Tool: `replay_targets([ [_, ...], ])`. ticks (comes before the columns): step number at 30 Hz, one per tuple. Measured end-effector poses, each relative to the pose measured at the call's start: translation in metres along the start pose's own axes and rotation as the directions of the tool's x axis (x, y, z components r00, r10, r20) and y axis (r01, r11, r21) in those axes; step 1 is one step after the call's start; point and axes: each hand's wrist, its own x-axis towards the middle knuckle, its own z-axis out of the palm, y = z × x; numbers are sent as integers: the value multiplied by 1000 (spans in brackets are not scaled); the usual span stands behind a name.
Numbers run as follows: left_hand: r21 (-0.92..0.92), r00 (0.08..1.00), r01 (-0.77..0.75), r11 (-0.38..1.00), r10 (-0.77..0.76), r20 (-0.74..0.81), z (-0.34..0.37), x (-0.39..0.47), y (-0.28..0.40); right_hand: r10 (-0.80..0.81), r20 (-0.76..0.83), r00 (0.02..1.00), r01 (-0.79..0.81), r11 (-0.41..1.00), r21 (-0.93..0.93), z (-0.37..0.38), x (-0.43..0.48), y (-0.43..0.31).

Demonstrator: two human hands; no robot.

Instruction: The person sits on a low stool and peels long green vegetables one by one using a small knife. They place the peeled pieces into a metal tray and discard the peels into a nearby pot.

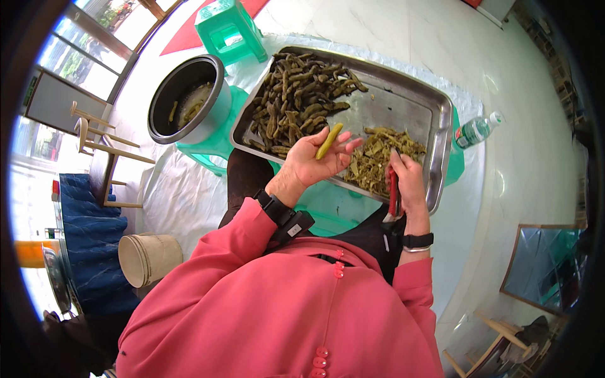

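In my left hand [317, 153], palm up with fingers loosely spread, rests a peeled yellow root piece [329, 141]. My right hand [407, 179] grips a red-handled hand tool [393, 196]; the fingers partly cover it, and its exact kind is unclear. Both hands are over the near side of a rectangular steel tray [401, 101]. A heap of dark, unpeeled finger-shaped roots [302, 90] fills the tray's left part. Beneath and beside my right hand lies a pile of yellowish-brown peelings [378, 160].
Left of the tray, a dark-lined pot [163, 101] with some yellow pieces inside stands on a green plastic stool [203, 156]. A clear plastic bottle [474, 131] is right of the tray. Another green stool [231, 28] stands beyond, and a whitish bucket [149, 257] at lower left.
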Motion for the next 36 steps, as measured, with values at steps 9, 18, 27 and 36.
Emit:
replay_targets([
  [9, -75, 975, -212, 974, 216, 59, 19, -36, 76, 82, -92, 992, -46, 939, 340, -7, 9, 23],
  [18, -338, 758, -605, 721, 651, 33, 10, -129, 239, 205, -133, 970, -124, 882, 454, -5, 10, 37],
  [27, -198, 738, -627, 753, 656, 157, 4, -136, 247, 249, -80, 965, -174, 841, 512, -1, 19, 42],
  [36, 865, 931, -214, 454, 363, 40, 1, 29, 37, 87, -16, 996, -82, 979, 186, 6, 10, 25],
])
